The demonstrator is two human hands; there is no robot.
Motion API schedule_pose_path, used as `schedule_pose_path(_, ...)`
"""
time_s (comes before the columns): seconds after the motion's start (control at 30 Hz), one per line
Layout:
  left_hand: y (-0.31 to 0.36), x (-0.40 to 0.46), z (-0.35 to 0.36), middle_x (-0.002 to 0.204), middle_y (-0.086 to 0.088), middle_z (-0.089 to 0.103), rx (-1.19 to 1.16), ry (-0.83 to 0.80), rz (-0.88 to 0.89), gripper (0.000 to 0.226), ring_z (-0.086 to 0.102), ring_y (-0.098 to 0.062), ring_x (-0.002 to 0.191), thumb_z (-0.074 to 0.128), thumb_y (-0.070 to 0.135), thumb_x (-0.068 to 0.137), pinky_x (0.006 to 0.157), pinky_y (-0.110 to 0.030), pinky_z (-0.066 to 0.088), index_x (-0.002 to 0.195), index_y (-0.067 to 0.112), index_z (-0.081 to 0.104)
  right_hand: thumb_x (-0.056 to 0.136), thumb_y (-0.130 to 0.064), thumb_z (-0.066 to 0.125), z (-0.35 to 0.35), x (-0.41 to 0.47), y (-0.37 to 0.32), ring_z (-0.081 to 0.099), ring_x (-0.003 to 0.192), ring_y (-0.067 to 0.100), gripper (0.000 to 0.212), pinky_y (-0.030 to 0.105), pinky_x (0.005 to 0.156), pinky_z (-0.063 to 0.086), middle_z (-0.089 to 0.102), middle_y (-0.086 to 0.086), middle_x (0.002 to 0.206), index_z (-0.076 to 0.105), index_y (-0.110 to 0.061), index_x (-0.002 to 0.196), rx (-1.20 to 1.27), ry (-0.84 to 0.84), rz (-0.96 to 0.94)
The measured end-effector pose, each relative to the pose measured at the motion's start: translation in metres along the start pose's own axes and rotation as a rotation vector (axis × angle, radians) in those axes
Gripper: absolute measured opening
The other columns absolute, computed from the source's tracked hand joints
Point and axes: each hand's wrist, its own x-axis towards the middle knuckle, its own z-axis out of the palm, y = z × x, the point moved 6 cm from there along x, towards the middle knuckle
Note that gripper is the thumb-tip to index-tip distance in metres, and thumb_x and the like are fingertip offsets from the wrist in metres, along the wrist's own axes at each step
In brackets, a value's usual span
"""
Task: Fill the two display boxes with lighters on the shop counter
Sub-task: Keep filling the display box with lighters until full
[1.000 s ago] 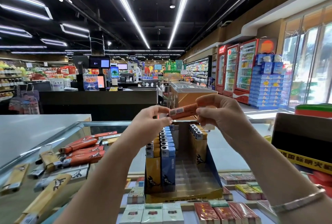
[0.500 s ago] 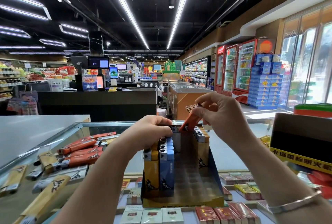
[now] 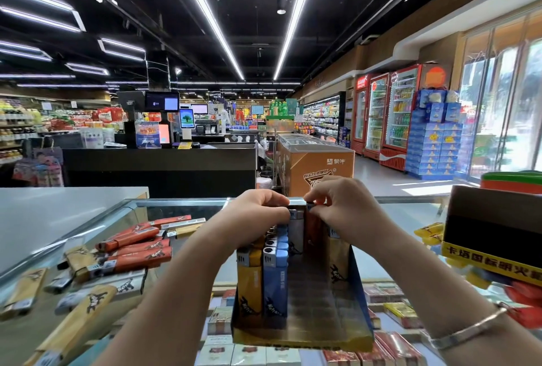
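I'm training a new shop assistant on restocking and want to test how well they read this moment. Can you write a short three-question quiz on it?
1. True or false: the orange lighter stands upright at the back of the display box, with the right hand on its top.
2. Where do the loose lighters wait? A) on the glass counter left of the box; B) on the floor; C) inside the freezer.
3. Fill in: the front row of the box holds a yellow lighter beside a ____ one.

Key: 1 true; 2 A; 3 blue.
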Motion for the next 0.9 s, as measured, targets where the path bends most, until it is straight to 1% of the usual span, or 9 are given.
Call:
schedule_pose_path(0.07,0.000,0.000,0.000,0.091,0.008,0.064,0.000,-0.001,0.004,0.014,0.059,-0.008,0.088,0.061,0.024,0.081,0.074,-0.024,0.049,0.088,0.037,0.058,0.075,-0.001,0.067,0.001,0.001,-0.001,0.046,0.064,-0.004,0.016,0.004,0.056,0.030,0.048,-0.021,0.067,0.073,-0.013,0.084,-0.025,-0.008,-0.001)
schedule_pose_path(0.17,0.001,-0.001,0.001,0.090,0.008,0.063,-0.005,-0.005,0.012,0.014,0.059,-0.007,0.086,0.060,0.024,0.082,0.070,-0.022,0.047,0.087,0.037,0.057,0.076,-0.001,0.067,0.002,0.002,0.000,0.049,0.069,0.006,0.014,0.005,0.060,0.029,0.055,-0.011,0.071,0.073,-0.013,0.082,-0.042,-0.017,-0.009)
schedule_pose_path(0.23,0.001,-0.001,0.000,0.088,0.009,0.064,-0.009,0.004,0.014,0.015,0.059,-0.006,0.083,0.060,0.024,0.081,0.068,-0.021,0.047,0.088,0.037,0.059,0.077,-0.003,0.067,0.003,0.004,0.001,0.050,0.075,0.009,0.013,0.013,0.062,0.031,0.056,-0.008,0.075,0.073,-0.012,0.084,-0.050,-0.028,-0.009)
schedule_pose_path(0.3,0.001,-0.002,-0.001,0.085,0.009,0.064,-0.022,0.010,0.013,0.014,0.060,-0.006,0.079,0.061,0.023,0.081,0.066,-0.021,0.047,0.088,0.036,0.060,0.078,-0.003,0.067,0.004,0.005,0.003,0.052,0.074,0.009,0.012,0.018,0.065,0.033,0.057,-0.009,0.073,0.074,-0.012,0.083,-0.030,-0.039,0.000)
schedule_pose_path(0.43,0.001,-0.002,0.000,0.085,0.009,0.065,-0.033,0.004,0.008,0.013,0.060,-0.006,0.077,0.061,0.023,0.081,0.066,-0.021,0.048,0.089,0.034,0.060,0.077,0.001,0.068,0.003,0.007,0.010,0.055,0.063,-0.003,0.015,0.004,0.060,0.038,0.058,-0.017,0.067,0.074,-0.013,0.080,0.121,-0.082,0.052)
schedule_pose_path(0.53,0.000,-0.001,0.000,0.083,0.009,0.065,-0.035,0.009,0.006,0.013,0.060,-0.005,0.075,0.061,0.024,0.081,0.066,-0.021,0.048,0.089,0.034,0.061,0.077,0.001,0.070,0.002,0.007,0.013,0.059,0.064,-0.003,0.024,0.008,0.062,0.044,0.063,-0.015,0.068,0.070,-0.023,0.072,0.223,-0.153,0.077)
schedule_pose_path(0.6,0.000,-0.001,0.000,0.083,0.010,0.065,-0.033,0.012,0.005,0.013,0.060,-0.005,0.076,0.062,0.024,0.081,0.065,-0.020,0.047,0.088,0.035,0.061,0.078,-0.001,0.069,0.002,0.007,0.013,0.062,0.068,0.002,0.026,0.013,0.066,0.049,0.066,-0.010,0.071,0.068,-0.026,0.073,0.207,-0.168,0.072)
schedule_pose_path(0.73,0.000,0.000,0.000,0.085,0.009,0.065,-0.029,0.011,0.008,0.014,0.060,-0.006,0.078,0.061,0.025,0.081,0.065,-0.021,0.046,0.090,0.035,0.061,0.080,-0.002,0.068,0.005,0.006,0.011,0.060,0.070,0.003,0.018,0.006,0.063,0.045,0.065,-0.007,0.075,0.069,-0.020,0.081,0.158,-0.149,0.040)
schedule_pose_path(0.9,-0.001,0.000,0.000,0.087,0.009,0.065,-0.029,0.004,0.004,0.012,0.060,-0.007,0.081,0.062,0.025,0.081,0.069,-0.022,0.049,0.087,0.036,0.059,0.078,-0.003,0.070,0.003,0.009,0.008,0.054,0.069,0.001,0.013,0.008,0.062,0.041,0.059,-0.013,0.073,0.072,-0.014,0.084,0.082,-0.156,0.014)
